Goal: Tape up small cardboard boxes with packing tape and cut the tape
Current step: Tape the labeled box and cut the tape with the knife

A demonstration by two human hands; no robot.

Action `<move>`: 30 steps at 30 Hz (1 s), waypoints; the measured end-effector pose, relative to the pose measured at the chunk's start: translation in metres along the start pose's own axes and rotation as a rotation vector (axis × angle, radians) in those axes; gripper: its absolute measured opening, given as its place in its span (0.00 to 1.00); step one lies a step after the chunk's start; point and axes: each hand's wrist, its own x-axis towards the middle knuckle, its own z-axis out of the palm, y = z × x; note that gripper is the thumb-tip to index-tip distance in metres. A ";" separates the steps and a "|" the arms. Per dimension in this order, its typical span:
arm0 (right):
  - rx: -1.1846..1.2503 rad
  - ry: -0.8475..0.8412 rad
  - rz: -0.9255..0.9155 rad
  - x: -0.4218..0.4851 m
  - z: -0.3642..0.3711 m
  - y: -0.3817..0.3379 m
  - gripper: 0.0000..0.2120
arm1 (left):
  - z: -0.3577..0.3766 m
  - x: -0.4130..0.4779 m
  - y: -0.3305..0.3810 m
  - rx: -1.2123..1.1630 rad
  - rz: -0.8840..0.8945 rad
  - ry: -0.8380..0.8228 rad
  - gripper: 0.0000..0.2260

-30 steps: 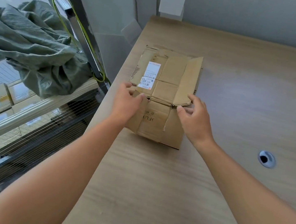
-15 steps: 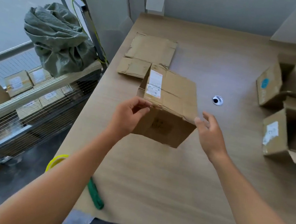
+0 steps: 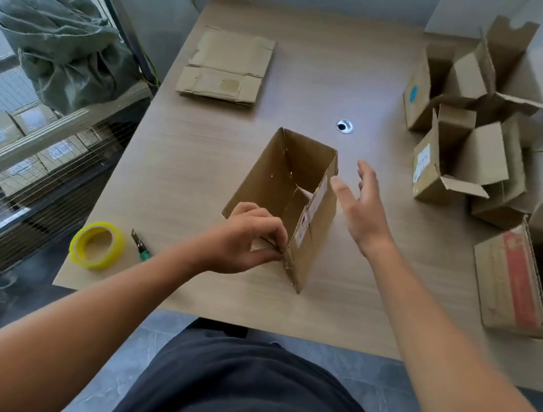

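The left hand's [image 3: 245, 237] fingers curl in and, with the thumb, pinch the near rim of the cardboard box [image 3: 267, 177]. The fingertips hide the pinched corner, so it is unclear whether they hold a flap or the wall itself. The right hand [image 3: 363, 204] is spread wide and holds nothing, its thumb just beside the box's right wall. Whether it touches the wall cannot be told.

The box is near the middle of the table [image 3: 199, 168], opened into a rectangular tube of plain brown corrugated board with its mouth towards the camera. Its rim is ragged, a pale label [image 3: 311, 211] runs down the right wall, and the bottom is hard to make out.

Left of the left hand lie a glossy yellow tape roll [image 3: 97, 245] and a cutter [image 3: 140, 245], whose green handle goes under the forearm. A flattened cardboard sheet [image 3: 226, 65] lies farther back. More open boxes [image 3: 461, 144] crowd the right side, blurred and cut off by the frame.
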 end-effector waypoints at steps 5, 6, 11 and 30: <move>-0.051 -0.169 -0.103 0.000 0.000 -0.006 0.37 | 0.003 -0.011 0.011 0.032 -0.033 0.030 0.03; -0.052 -0.167 -0.114 0.001 0.003 -0.007 0.37 | 0.004 -0.010 0.012 0.057 -0.037 0.031 0.02; -0.147 -0.138 -0.103 0.027 0.005 -0.027 0.34 | 0.013 -0.006 0.018 0.185 0.075 -0.065 0.07; -0.465 0.075 -0.011 -0.036 0.014 0.013 0.20 | 0.022 -0.033 -0.036 -0.270 -0.752 0.775 0.22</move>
